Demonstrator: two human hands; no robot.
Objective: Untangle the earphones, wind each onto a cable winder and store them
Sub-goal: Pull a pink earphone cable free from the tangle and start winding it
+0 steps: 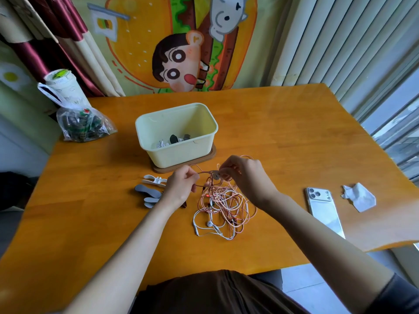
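Just in front of the cream box [181,152], mid-bench [283,137], left hand [181,186] and right hand [244,175] each pinch the pink earphone cable [204,172]. It's stretched left-right with a grey winder [216,174] on it. The tangle [223,207] sits heaped underneath, and the spare winders [148,191] lie to the left.

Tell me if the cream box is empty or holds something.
Not empty. The lidless box holds a few small dark and white pieces on its bottom.

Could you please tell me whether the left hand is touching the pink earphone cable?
Touching. In the head view the left hand pinches a raised strand of the pink earphone cable between its fingertips.
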